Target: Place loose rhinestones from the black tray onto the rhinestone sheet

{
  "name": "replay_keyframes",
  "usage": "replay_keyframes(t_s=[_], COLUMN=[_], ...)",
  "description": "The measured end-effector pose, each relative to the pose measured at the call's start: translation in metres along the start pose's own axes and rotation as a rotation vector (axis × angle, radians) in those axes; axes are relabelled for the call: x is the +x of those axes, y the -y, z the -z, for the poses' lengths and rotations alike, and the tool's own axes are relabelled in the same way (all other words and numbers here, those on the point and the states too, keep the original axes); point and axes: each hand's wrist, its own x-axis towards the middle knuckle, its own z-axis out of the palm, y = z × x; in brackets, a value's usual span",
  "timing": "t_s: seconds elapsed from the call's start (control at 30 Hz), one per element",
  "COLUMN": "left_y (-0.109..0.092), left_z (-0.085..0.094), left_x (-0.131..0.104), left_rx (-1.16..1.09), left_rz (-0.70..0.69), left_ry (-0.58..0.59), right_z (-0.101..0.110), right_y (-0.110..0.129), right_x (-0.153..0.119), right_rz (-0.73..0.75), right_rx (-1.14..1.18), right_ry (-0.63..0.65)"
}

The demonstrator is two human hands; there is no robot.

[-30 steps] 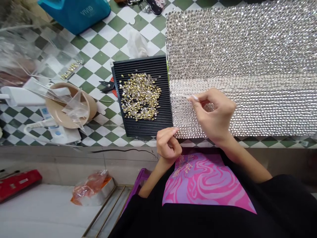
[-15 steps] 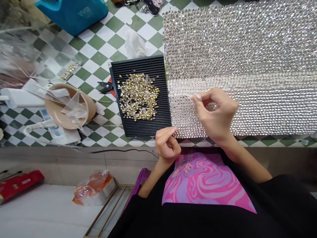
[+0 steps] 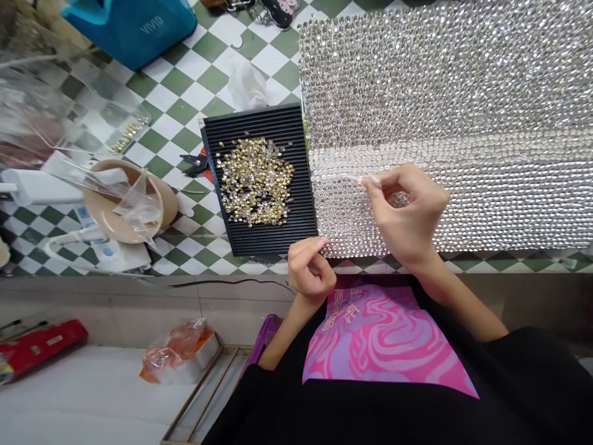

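A wide sheet covered with silvery rhinestones [image 3: 440, 86] lies on the checkered table. My right hand [image 3: 405, 213] is over its lower left part, thumb and forefinger pinched together at the stones; whatever is between the fingertips is too small to make out. My left hand [image 3: 311, 267] rests at the table's front edge by the sheet's lower left corner, fingers curled and the tips pressed together; what they hold, if anything, is hidden. Left of the sheet, a black ridged tray [image 3: 273, 241] bears a pile of loose gold and clear stones [image 3: 257, 179].
Red-handled cutters [image 3: 197, 163] lie left of the tray, near a beige round container [image 3: 169, 198] with clear plastic pieces. A crumpled white tissue [image 3: 247, 83] lies above the tray. A blue holder [image 3: 139, 31] stands at the upper left.
The view has shifted slightly, so the table things appear a little further left. My right hand has moved slightly right along the sheet, still pinched. My left hand keeps its place at the corner.
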Motion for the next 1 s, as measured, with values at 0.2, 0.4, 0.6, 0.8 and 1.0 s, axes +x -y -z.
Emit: replay_keyframes(t_s=[0.2, 0.4, 0.6, 0.8, 1.0], left_y=[0.0, 0.0, 0.001, 0.001, 0.0], left_z=[0.001, 0.001, 0.0, -0.002, -0.002], left_x=[-0.001, -0.001, -0.002, 0.0, 0.0], left_rx=[0.042, 0.044, 0.035, 0.036, 0.093], left_rz=[0.009, 0.011, 0.005, -0.01, -0.006], left_ry=[0.007, 0.013, 0.004, -0.008, -0.013], right_z=[0.003, 0.006, 0.01, 0.012, 0.014], right_y=[-0.002, -0.004, -0.005, -0.008, -0.012], right_x=[-0.001, 0.0, 0.001, -0.001, -0.002], right_rz=[-0.011, -0.051, -0.07, -0.071, -0.085], right_rx=[-0.003, -0.005, -0.017, 0.013, 0.01], right_ry=[-0.004, -0.012, -0.01, -0.021, -0.04])
